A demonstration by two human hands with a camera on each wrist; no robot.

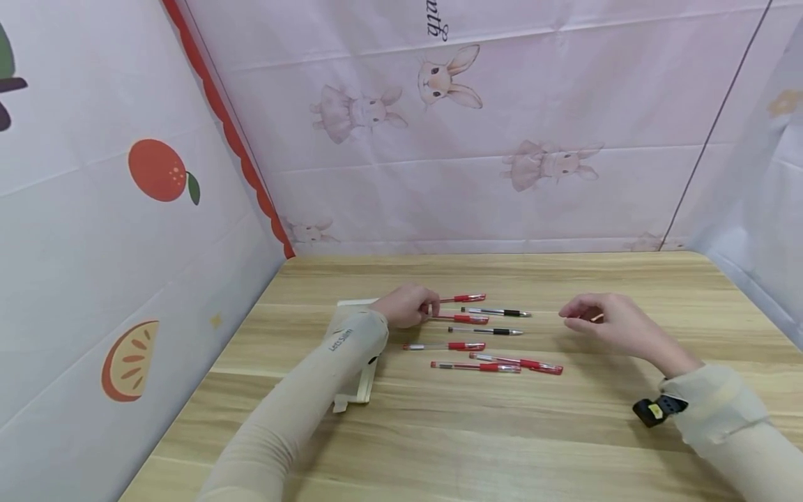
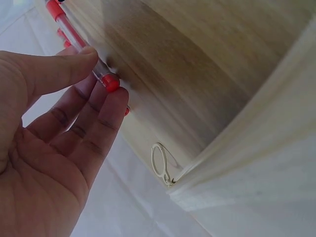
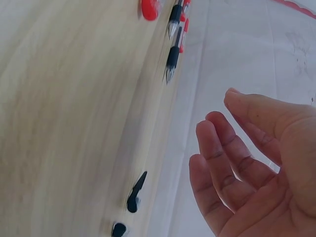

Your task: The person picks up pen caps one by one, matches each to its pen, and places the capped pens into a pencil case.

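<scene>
My left hand [image 1: 408,307] pinches the red-capped end of a clear gel pen [image 2: 81,42] between thumb and fingers. In the head view this red pen [image 1: 467,319] lies in a loose column with other pens, red grips pointing right. Two black-grip pens [image 1: 502,312] are among them, and their bare tips show in the right wrist view. Nearest my left hand is also a pale flat pouch [image 1: 365,387], partly hidden under the forearm. My right hand [image 1: 617,324] hovers to the right of the pens, fingers loosely bent, holding nothing.
Two small black pen caps [image 3: 136,195] lie on the wooden table [image 1: 502,446] near my right hand. A cord loop [image 2: 159,160] hangs at the pouch's corner. Printed cloth walls [image 1: 389,195] rise behind the table and at its left.
</scene>
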